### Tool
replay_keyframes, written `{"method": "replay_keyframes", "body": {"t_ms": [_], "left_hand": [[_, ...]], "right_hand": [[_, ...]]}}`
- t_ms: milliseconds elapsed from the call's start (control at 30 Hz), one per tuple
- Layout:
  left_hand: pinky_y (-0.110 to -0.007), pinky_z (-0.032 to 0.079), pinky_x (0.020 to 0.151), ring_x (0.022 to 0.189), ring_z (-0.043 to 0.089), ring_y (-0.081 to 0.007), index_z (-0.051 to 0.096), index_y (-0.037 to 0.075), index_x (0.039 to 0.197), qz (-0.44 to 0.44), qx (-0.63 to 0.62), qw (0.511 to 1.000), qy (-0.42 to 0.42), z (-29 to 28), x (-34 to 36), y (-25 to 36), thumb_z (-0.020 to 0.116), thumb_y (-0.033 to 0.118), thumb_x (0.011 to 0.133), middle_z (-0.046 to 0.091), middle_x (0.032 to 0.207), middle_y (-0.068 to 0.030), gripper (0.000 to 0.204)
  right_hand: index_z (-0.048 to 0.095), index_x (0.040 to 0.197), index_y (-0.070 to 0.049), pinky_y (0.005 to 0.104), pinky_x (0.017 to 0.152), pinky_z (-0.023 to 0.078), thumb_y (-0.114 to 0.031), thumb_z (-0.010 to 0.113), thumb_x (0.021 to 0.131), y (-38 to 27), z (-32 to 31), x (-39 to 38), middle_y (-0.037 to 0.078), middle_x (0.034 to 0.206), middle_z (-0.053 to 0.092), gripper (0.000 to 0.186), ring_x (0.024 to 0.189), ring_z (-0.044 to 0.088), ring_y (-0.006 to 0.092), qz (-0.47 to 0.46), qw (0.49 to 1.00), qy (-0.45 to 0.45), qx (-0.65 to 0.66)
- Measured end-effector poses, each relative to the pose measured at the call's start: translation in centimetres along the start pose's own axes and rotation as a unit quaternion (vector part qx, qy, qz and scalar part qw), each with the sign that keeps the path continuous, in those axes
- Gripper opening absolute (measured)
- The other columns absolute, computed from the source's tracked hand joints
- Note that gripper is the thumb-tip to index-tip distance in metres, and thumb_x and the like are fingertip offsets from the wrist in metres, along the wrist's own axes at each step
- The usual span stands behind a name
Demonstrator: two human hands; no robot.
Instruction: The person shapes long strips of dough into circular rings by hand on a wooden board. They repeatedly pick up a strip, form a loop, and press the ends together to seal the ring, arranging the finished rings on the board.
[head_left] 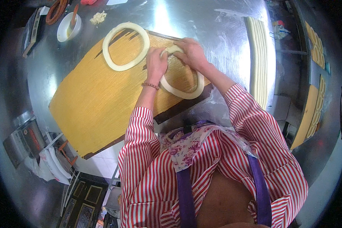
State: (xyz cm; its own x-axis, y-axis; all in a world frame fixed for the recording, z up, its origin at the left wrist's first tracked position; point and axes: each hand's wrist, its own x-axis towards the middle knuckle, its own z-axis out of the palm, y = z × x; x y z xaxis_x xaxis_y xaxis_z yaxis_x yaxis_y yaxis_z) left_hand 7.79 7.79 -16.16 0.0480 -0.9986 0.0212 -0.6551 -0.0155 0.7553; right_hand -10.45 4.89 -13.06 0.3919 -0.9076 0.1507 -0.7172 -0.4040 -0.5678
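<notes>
My left hand (157,62) and my right hand (186,53) grip the top of a pale dough ring (183,94) at the middle right of a yellow wooden board (91,106). Both have fingers curled on the dough, thumbs near each other; the part under them is partly hidden. A bead bracelet (151,85) circles my left wrist. Just left of my hands, a second dough ring (115,66) lies on the board as a closed oval.
A steel table (224,30) holds several long dough strips (257,62) at right, plus a white bowl (69,26) with a brush, a dough scrap (98,18) and a brown coil (57,11) at upper left. Trays of shaped dough (316,106) stand far right.
</notes>
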Motion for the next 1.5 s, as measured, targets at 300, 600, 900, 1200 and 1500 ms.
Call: {"method": "replay_keyframes", "body": {"t_ms": [300, 600, 900, 1200, 1500], "left_hand": [[-0.041, 0.049, 0.081, 0.090, 0.063, -0.0320, 0.072, 0.003, 0.092, -0.023, -0.099, 0.994, 0.049, 1.0, -0.2, 0.4, 0.077, 0.008, 0.077, 0.065, 0.092, -0.0137, 0.016], [-0.033, 0.051, 0.075, 0.082, 0.064, -0.0220, 0.073, 0.000, 0.097, -0.020, -0.089, 0.996, -0.010, -0.4, 0.0, 0.9, 0.075, 0.014, 0.085, 0.067, 0.089, -0.0119, 0.019], [-0.042, 0.050, 0.077, 0.084, 0.064, -0.0320, 0.073, 0.001, 0.089, -0.070, -0.070, 0.995, -0.027, -0.4, 0.0, 2.4, 0.067, 0.021, 0.089, 0.067, 0.090, -0.0163, 0.020], [-0.037, 0.045, 0.070, 0.073, 0.057, -0.0250, 0.068, -0.004, 0.094, -0.030, -0.125, 0.991, -0.042, -0.8, 0.3, 1.2, 0.061, 0.020, 0.095, 0.060, 0.079, -0.0147, 0.025], [-0.040, 0.048, 0.087, 0.096, 0.058, -0.0274, 0.066, 0.003, 0.121, 0.067, -0.015, 0.998, 0.007, 0.0, -1.6, 2.1, 0.071, 0.011, 0.086, 0.060, 0.103, -0.0110, 0.036]], "right_hand": [[0.070, 0.101, -0.005, 0.0436, 0.094, 0.049, -0.015, 0.071, 0.082, -0.2, -0.5, 1.8, 0.015, 0.105, 0.067, 0.021, 0.104, 0.062, 0.0327, 0.009, 0.997, -0.072, 0.027], [0.071, 0.107, -0.003, 0.0416, 0.093, 0.052, -0.018, 0.072, 0.085, -0.8, -1.5, 2.9, 0.018, 0.111, 0.069, 0.027, 0.102, 0.067, 0.0336, 0.124, 0.969, -0.190, 0.097], [0.071, 0.111, -0.005, 0.0401, 0.092, 0.053, -0.020, 0.075, 0.083, -0.6, -1.9, 2.2, 0.018, 0.113, 0.070, 0.032, 0.101, 0.068, 0.0323, 0.086, 0.980, -0.169, 0.061], [0.070, 0.110, -0.008, 0.0417, 0.092, 0.053, -0.020, 0.075, 0.080, -1.3, -1.3, 1.9, 0.018, 0.109, 0.070, 0.032, 0.100, 0.068, 0.0331, 0.127, 0.979, -0.159, 0.032], [0.069, 0.112, -0.005, 0.0415, 0.083, 0.054, -0.021, 0.075, 0.081, -0.1, -1.4, 1.8, 0.018, 0.102, 0.071, 0.035, 0.092, 0.069, 0.0346, 0.190, 0.957, -0.147, 0.163]]}}
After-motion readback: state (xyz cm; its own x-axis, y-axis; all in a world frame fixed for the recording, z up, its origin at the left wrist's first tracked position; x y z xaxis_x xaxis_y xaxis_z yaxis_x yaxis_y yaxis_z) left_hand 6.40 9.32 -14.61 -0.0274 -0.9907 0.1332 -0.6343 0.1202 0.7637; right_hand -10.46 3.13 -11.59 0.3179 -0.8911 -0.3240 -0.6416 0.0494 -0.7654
